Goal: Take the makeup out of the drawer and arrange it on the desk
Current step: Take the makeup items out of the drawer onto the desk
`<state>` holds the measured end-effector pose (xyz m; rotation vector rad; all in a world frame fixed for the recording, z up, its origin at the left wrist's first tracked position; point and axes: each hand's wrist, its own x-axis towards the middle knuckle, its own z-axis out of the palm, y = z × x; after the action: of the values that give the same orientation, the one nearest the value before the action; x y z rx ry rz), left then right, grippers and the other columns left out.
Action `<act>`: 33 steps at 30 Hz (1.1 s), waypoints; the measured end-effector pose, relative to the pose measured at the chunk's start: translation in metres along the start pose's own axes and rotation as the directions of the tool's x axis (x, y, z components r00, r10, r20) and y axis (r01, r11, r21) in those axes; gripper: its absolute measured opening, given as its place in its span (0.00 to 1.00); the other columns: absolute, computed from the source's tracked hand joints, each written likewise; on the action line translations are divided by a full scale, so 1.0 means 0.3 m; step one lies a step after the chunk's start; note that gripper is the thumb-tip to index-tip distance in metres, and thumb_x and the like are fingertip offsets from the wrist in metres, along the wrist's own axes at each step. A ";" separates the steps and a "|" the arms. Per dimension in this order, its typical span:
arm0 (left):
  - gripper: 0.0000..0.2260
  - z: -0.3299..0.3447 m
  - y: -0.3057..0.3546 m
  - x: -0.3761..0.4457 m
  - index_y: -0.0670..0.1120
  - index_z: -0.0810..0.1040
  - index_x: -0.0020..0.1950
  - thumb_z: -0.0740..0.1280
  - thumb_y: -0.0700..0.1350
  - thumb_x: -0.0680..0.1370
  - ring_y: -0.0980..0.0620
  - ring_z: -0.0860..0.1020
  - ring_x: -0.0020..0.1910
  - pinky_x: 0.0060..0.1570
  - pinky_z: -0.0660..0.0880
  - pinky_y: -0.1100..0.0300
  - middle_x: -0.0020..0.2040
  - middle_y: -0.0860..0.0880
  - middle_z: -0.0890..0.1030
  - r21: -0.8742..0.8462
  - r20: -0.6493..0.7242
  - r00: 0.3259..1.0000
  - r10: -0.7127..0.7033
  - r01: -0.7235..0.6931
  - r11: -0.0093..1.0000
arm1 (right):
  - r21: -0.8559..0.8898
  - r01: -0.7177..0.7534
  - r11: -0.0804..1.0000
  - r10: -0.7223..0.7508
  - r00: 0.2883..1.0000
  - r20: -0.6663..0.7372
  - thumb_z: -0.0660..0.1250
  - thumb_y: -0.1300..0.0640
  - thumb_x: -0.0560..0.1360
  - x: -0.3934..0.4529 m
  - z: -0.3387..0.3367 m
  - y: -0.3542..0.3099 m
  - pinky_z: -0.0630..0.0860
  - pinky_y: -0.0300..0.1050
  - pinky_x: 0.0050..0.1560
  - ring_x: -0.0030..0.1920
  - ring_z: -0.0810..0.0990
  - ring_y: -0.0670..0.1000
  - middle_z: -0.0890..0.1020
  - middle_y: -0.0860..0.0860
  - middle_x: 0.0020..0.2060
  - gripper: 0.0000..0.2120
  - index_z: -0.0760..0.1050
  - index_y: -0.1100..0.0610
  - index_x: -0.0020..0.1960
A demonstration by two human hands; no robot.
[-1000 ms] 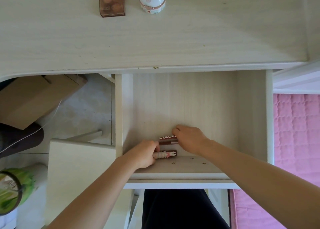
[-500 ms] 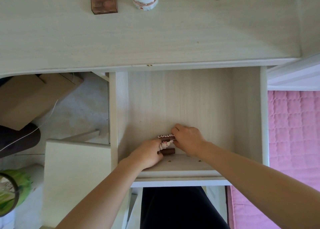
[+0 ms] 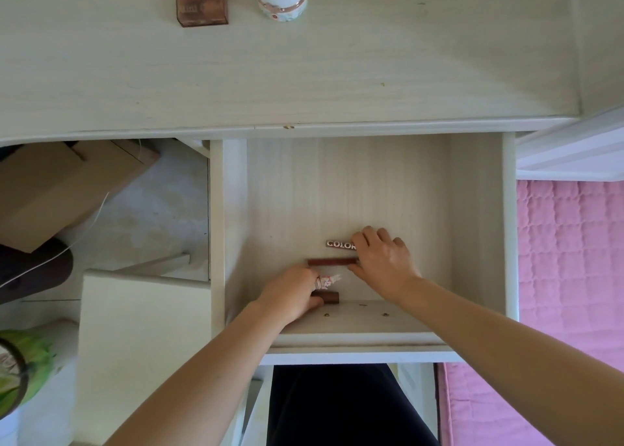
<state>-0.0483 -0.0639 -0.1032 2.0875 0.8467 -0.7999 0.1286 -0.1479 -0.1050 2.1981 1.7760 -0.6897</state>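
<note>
Both hands reach into the open drawer for the makeup.

The left hand holds a small pink tube and a brown tube. At 1 o'clock, the right hand pinches a brown stick and a lettered stick (ends hidden). She should hold tight, lift straight up, then go to the desk at 12 o'clock.

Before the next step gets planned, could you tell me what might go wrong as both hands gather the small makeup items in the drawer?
The left hand holds two small pieces at once, a patterned tube and a brown tube; one might slip. The right hand grips only the ends of a brown stick and a lettered tube, which may roll away.
</note>
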 end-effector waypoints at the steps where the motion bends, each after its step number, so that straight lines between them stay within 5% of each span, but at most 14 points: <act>1: 0.14 -0.002 0.002 0.004 0.46 0.75 0.55 0.69 0.52 0.75 0.44 0.77 0.53 0.43 0.70 0.56 0.54 0.46 0.78 0.007 0.005 1.000 0.002 -0.002 1.000 | -0.006 0.010 1.000 -0.010 1.000 -0.002 0.68 0.44 0.73 0.004 -0.001 -0.015 0.75 0.51 0.44 0.51 0.76 0.57 0.76 0.54 0.54 0.23 0.72 0.58 0.59; 8: 0.11 -0.002 -0.001 0.015 0.47 0.77 0.53 0.69 0.52 0.75 0.44 0.78 0.51 0.41 0.68 0.58 0.51 0.46 0.80 -0.005 0.045 0.999 0.016 -0.016 1.000 | -0.112 0.054 0.992 -0.059 0.997 -0.046 0.81 0.58 0.52 0.024 0.000 -0.076 0.75 0.42 0.29 0.35 0.80 0.53 0.81 0.50 0.36 0.21 0.79 0.57 0.42; 17: 0.09 -0.049 -0.066 -0.035 0.47 0.73 0.47 0.71 0.48 0.74 0.54 0.72 0.36 0.36 0.66 0.59 0.39 0.52 0.75 -0.380 0.018 0.996 -0.082 0.083 0.921 | -0.015 0.123 0.992 -0.124 0.990 -0.069 0.75 0.65 0.58 0.025 -0.027 -0.056 0.73 0.43 0.29 0.34 0.79 0.55 0.80 0.53 0.37 0.16 0.79 0.60 0.45; 21: 0.06 -0.096 -0.063 -0.056 0.45 0.76 0.49 0.70 0.46 0.76 0.56 0.77 0.36 0.35 0.69 0.63 0.39 0.50 0.80 -0.621 0.019 0.989 -0.146 0.127 0.774 | 0.075 0.060 0.995 -0.063 0.997 0.040 0.63 0.58 0.70 0.016 -0.056 -0.026 0.70 0.46 0.39 0.42 0.78 0.57 0.77 0.53 0.47 0.15 0.72 0.59 0.56; 26: 0.08 -0.179 -0.013 -0.098 0.42 0.78 0.51 0.67 0.45 0.76 0.56 0.77 0.30 0.28 0.69 0.67 0.36 0.49 0.83 -0.847 0.042 0.974 -0.221 0.152 0.510 | 0.148 -0.010 0.989 -0.006 0.994 0.112 0.58 0.52 0.74 -0.022 -0.123 -0.006 0.72 0.48 0.43 0.40 0.77 0.54 0.76 0.50 0.47 0.13 0.65 0.56 0.57; 33: 0.07 -0.280 0.029 -0.196 0.42 0.77 0.48 0.62 0.44 0.78 0.54 0.75 0.29 0.29 0.71 0.63 0.32 0.48 0.80 -0.946 0.048 0.958 -0.282 0.134 0.294 | 0.389 -0.150 0.909 0.095 0.983 0.159 0.56 0.55 0.78 -0.101 -0.261 -0.048 0.71 0.43 0.37 0.36 0.76 0.50 0.75 0.49 0.43 0.08 0.61 0.53 0.56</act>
<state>-0.0541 -0.0190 -0.0109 0.9249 1.2759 -0.1208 0.1266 -0.1342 -0.0209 2.4165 1.5170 -1.2345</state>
